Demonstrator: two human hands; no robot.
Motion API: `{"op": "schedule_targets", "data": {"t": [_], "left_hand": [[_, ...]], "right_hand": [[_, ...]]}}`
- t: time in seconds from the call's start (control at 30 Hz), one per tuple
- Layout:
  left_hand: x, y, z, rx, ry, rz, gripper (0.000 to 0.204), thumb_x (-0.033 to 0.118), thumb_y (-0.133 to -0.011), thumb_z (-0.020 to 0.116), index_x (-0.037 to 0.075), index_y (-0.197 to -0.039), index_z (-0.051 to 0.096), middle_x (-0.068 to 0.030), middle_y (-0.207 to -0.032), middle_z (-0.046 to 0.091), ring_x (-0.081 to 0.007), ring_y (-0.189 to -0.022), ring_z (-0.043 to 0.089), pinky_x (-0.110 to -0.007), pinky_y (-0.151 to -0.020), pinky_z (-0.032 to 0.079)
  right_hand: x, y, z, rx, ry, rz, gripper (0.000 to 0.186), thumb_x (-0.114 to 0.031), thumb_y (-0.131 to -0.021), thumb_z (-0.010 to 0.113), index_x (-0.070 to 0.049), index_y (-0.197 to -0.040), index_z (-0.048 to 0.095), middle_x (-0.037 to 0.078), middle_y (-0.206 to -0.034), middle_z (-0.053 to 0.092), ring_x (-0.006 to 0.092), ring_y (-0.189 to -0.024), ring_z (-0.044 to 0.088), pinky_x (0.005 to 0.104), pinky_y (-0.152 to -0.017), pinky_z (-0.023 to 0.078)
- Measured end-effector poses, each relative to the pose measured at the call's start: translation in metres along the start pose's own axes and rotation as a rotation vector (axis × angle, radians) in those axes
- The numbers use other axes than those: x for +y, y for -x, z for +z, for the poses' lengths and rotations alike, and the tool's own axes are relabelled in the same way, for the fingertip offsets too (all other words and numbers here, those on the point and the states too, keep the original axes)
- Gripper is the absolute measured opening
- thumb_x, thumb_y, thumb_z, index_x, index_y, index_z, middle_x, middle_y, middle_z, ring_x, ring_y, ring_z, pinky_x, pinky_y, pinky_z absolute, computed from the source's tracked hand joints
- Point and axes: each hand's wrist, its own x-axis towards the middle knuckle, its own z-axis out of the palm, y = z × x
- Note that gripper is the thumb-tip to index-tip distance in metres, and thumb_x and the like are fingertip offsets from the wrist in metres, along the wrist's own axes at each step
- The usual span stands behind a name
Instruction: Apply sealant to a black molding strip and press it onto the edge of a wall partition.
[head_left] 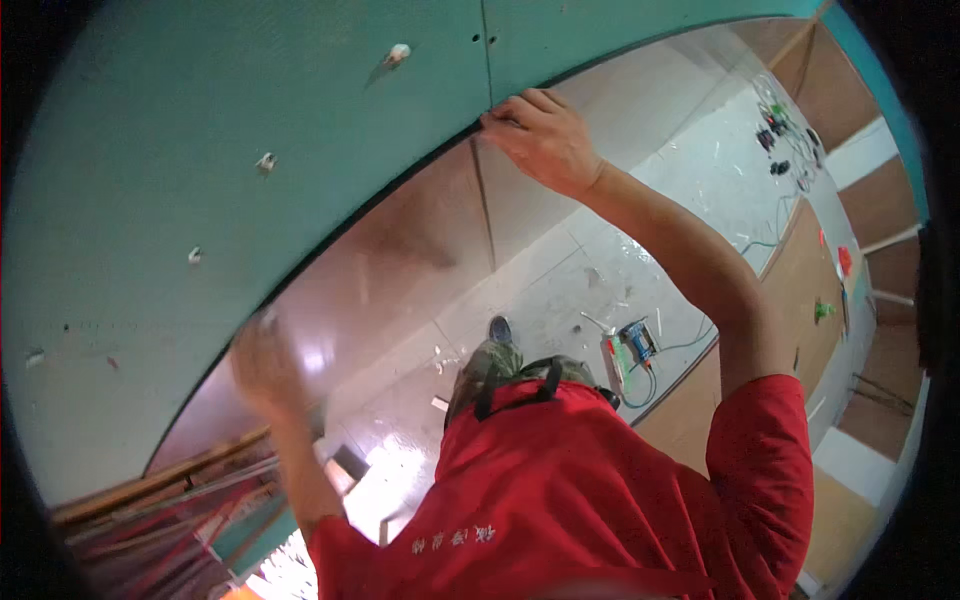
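A pale green wall panel fills the upper left, with whitish blobs on it and a long dark strip along its curved lower edge. Below the strip is a smooth, glossy sheet. My right hand is at the panel's edge near a vertical seam, fingers curled onto the dark strip. Lower left along that same edge, my left hand is smeared by motion; its fingers and grip are unclear.
On the tiled floor are a blue power tool with a hose and a caulking gun with a tube. Tangled cords and a brown board are at the right, long timber strips at the lower left.
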Motion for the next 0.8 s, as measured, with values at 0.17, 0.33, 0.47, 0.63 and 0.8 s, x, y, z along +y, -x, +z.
{"op": "schedule_targets", "data": {"t": [0.17, 0.33, 0.47, 0.63, 0.8], "left_hand": [[0.106, -0.084, 0.045, 0.093, 0.171, 0.115, 0.030, 0.008, -0.078, 0.074, 0.008, -0.108, 0.071, -0.0079, -0.111, 0.067, -0.0268, -0.104, 0.064, -0.039, -0.093, 0.051], [0.124, -0.095, 0.046, 0.168, 0.199, -0.008, 0.017, 0.006, -0.078, 0.074, 0.008, -0.094, 0.070, -0.0064, -0.096, 0.067, -0.0255, -0.088, 0.064, -0.038, -0.078, 0.053], [0.131, -0.102, 0.034, 0.072, 0.025, -0.015, 0.006, 0.007, -0.081, 0.071, 0.008, -0.082, 0.065, -0.0069, -0.084, 0.064, -0.0266, -0.080, 0.062, -0.038, -0.072, 0.051], [0.129, -0.105, 0.027, 0.017, 0.016, -0.058, 0.005, 0.009, -0.083, 0.071, 0.009, -0.084, 0.066, -0.0071, -0.084, 0.063, -0.0276, -0.080, 0.062, -0.038, -0.070, 0.051], [0.131, -0.103, 0.032, 0.052, 0.026, -0.060, 0.005, 0.012, -0.083, 0.071, 0.010, -0.087, 0.068, -0.0065, -0.086, 0.062, -0.0277, -0.081, 0.061, -0.039, -0.070, 0.052]], "right_hand": [[0.006, 0.008, 0.003, -0.015, -0.083, 0.003, 0.030, -0.008, -0.080, 0.071, -0.009, -0.110, 0.067, 0.001, -0.101, 0.062, 0.0216, -0.091, 0.060, 0.0353, -0.077, 0.050], [0.007, 0.013, 0.000, 0.010, -0.048, -0.026, 0.033, -0.010, -0.080, 0.064, -0.009, -0.114, 0.065, 0.003, -0.106, 0.060, 0.0219, -0.097, 0.059, 0.0362, -0.087, 0.049], [0.008, 0.013, 0.004, 0.057, -0.072, -0.022, 0.035, -0.010, -0.081, 0.064, -0.010, -0.116, 0.064, 0.003, -0.106, 0.061, 0.0216, -0.096, 0.058, 0.0366, -0.088, 0.049], [0.012, 0.010, 0.001, 0.016, -0.142, -0.042, 0.036, -0.010, -0.081, 0.064, -0.009, -0.117, 0.064, 0.004, -0.107, 0.061, 0.0217, -0.096, 0.057, 0.0358, -0.091, 0.048], [0.010, 0.012, -0.002, -0.003, -0.218, -0.048, 0.040, -0.005, -0.081, 0.065, -0.007, -0.120, 0.064, 0.006, -0.117, 0.062, 0.0256, -0.110, 0.058, 0.0394, -0.095, 0.048]]}}
